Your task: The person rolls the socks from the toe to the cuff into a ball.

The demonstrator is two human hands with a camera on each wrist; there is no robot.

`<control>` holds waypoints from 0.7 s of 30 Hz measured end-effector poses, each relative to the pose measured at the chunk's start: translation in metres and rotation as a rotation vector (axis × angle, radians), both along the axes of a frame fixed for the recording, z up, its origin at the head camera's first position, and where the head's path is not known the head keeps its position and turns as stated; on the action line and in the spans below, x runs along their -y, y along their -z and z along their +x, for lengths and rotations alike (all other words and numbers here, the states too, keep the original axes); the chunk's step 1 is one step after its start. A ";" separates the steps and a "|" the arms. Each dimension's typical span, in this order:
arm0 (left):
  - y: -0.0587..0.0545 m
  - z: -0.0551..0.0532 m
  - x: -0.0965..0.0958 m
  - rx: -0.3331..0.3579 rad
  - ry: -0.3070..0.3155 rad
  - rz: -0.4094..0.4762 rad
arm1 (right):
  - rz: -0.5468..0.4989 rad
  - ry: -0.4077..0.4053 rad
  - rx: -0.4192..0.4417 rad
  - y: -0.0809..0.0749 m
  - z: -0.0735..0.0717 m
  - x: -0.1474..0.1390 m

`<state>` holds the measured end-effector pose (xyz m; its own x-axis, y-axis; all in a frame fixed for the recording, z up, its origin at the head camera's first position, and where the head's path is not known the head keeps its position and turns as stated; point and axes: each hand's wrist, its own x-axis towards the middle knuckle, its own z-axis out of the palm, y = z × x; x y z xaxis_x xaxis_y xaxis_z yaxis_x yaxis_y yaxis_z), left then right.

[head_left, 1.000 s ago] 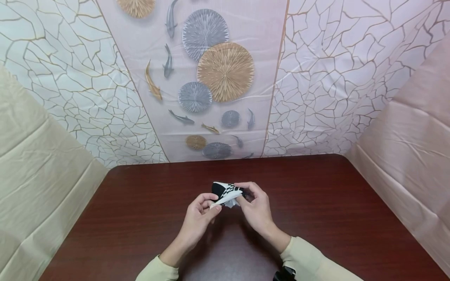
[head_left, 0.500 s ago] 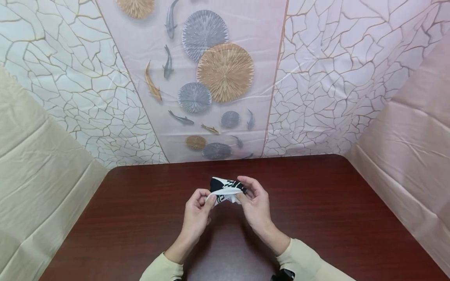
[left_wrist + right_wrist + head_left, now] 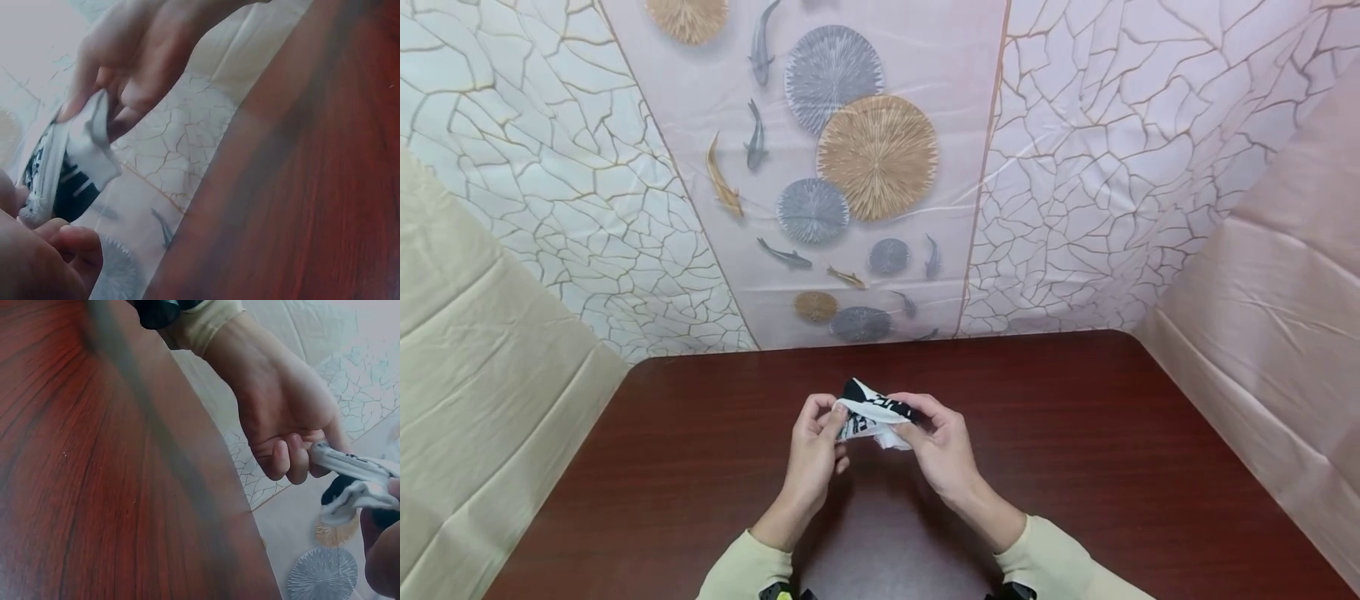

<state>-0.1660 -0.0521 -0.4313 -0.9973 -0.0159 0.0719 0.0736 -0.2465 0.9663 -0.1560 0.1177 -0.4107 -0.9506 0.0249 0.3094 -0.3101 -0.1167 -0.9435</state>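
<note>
A folded black-and-white patterned sock (image 3: 874, 411), with a white band across it, is stretched between both hands above the table. At its left end, the left hand (image 3: 808, 458) pinches the band between thumb and fingers. The right hand (image 3: 946, 450) grips the other end, thumb on the near side and fingers behind. Loose white fabric hangs below the band near the right thumb. In the left wrist view, the sock (image 3: 80, 159) shows black patches and white stripes. The right wrist view has the left hand (image 3: 284, 406) pinching one end of the sock (image 3: 356, 499).
A dark red-brown wooden table (image 3: 700, 467) lies beneath the hands. Behind it hangs a patterned backdrop (image 3: 1060, 208), with beige cloth (image 3: 490, 350) along the left and more beige cloth (image 3: 1247, 333) on the right. Dark devices sit on both wrists.
The left hand has shifted slightly left and up, its thumb now over the sock's edge. The white band has tilted, and more patterned fabric shows beneath it. The right hand has barely moved.
</note>
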 end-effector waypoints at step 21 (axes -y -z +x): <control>0.004 -0.006 0.011 0.040 0.096 0.007 | 0.222 -0.289 -0.204 0.003 -0.006 -0.020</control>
